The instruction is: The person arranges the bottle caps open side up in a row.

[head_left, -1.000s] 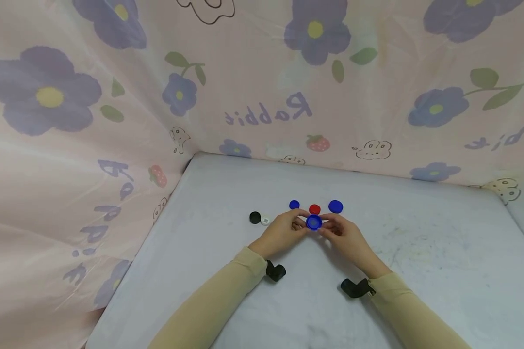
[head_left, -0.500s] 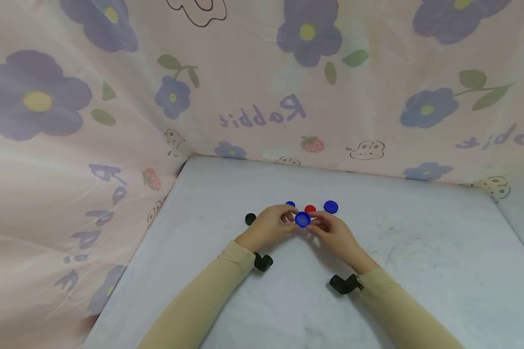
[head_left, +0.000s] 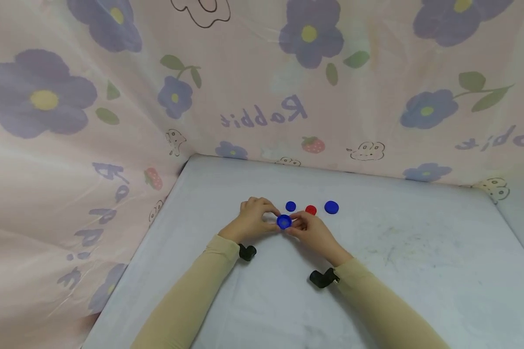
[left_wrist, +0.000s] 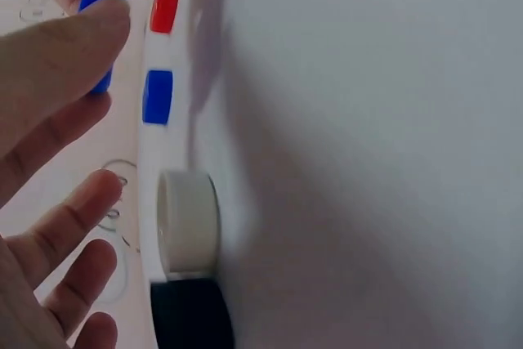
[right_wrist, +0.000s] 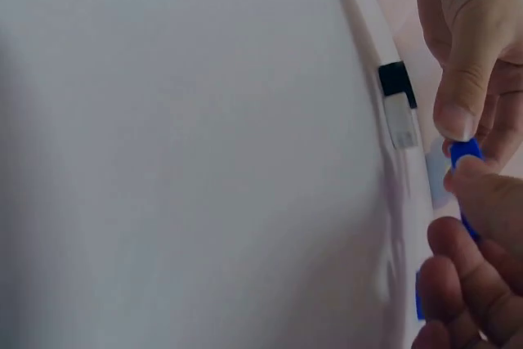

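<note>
A round blue bottle cap [head_left: 284, 222] is held up between both hands, its hollow side facing the head camera. My left hand [head_left: 250, 220] pinches its left edge between thumb and forefinger, the other fingers spread apart in the left wrist view. From the right, my right hand [head_left: 316, 235] pinches the opposite edge with thumb and fingers. Behind the hands lie a small blue cap [head_left: 290, 206], a red cap [head_left: 311, 210] partly covered by the right fingers, and a larger blue cap [head_left: 331, 207]. A white cap [left_wrist: 189, 222] and a black cap [left_wrist: 193, 316] are hidden from the head view.
White cloth covers the table [head_left: 262, 300]. A flower-printed curtain [head_left: 253, 63] rises along its back and left edges. Black camera mounts, one at the left wrist [head_left: 247, 252] and one at the right wrist [head_left: 323, 278], jut out above the tabletop.
Both hands have moved left together with the blue cap. The left hand has come to cover the black and white caps, while the small blue cap behind it shows fully again.
</note>
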{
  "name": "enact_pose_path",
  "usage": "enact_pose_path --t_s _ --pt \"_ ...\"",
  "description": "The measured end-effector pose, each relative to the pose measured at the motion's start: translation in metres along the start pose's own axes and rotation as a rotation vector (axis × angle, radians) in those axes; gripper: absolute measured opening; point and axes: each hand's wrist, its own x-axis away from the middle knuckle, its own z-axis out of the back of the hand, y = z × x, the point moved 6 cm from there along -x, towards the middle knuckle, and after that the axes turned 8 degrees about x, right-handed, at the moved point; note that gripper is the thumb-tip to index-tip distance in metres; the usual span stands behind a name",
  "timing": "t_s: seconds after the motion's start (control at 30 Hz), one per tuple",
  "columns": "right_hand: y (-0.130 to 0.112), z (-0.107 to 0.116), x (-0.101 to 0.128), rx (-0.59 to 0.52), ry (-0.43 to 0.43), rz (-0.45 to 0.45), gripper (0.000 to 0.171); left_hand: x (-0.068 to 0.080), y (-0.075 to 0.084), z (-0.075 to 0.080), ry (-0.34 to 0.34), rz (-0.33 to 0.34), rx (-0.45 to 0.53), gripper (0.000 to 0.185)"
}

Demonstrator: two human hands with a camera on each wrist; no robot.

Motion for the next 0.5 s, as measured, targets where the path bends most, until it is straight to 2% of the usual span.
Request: enact_pose_path --t_s 0.23,0.5 --pt "-0.002 -0.011 -0.008 0.049 -0.001 -0.031 0.037 0.002 -0.012 0.0 -0.019 0.038 -0.009 0.034" --pt "-0.003 -0.016 -0.015 0.077 -0.013 -0.022 0.035 0.004 -0.018 0.0 -0.047 0.065 -0.007 0.035"
